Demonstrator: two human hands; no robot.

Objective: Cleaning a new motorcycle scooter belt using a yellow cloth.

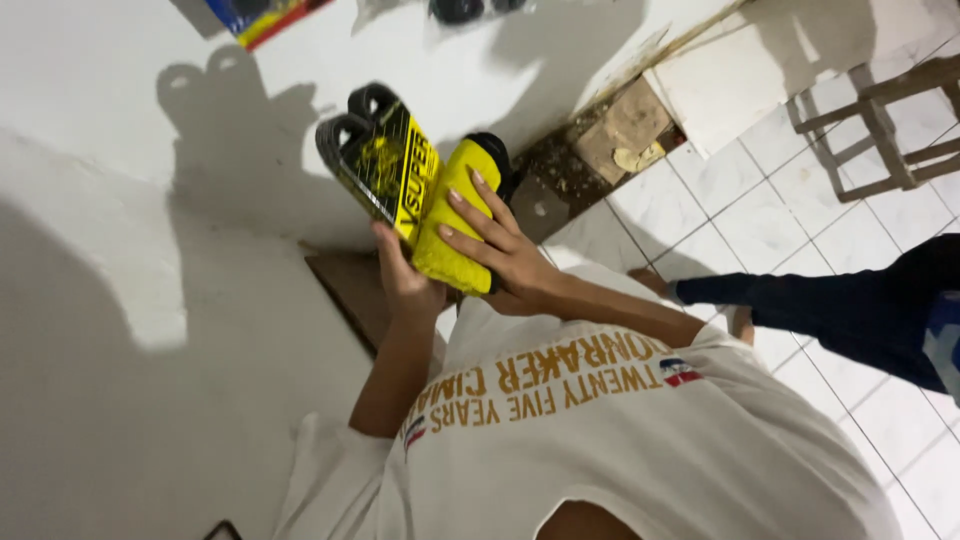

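My left hand (405, 282) grips the lower end of a flat black and yellow pack (385, 160) with two black rounded pieces sticking out at its top. My right hand (500, 252) lies with spread fingers over a yellow wrapped pack (455, 215) with a black end, pressed against the first pack. Both packs are held up in front of my white printed T-shirt (600, 450), close to a white wall (120, 250).
A brown board (350, 290) leans below the packs. A broken floor patch with rubble (620, 135) lies beyond them. A wooden stool (890, 110) stands on the white tiles at top right. Another person's leg in dark blue trousers (850, 310) reaches in from the right. A colourful box (262, 14) is at the top edge.
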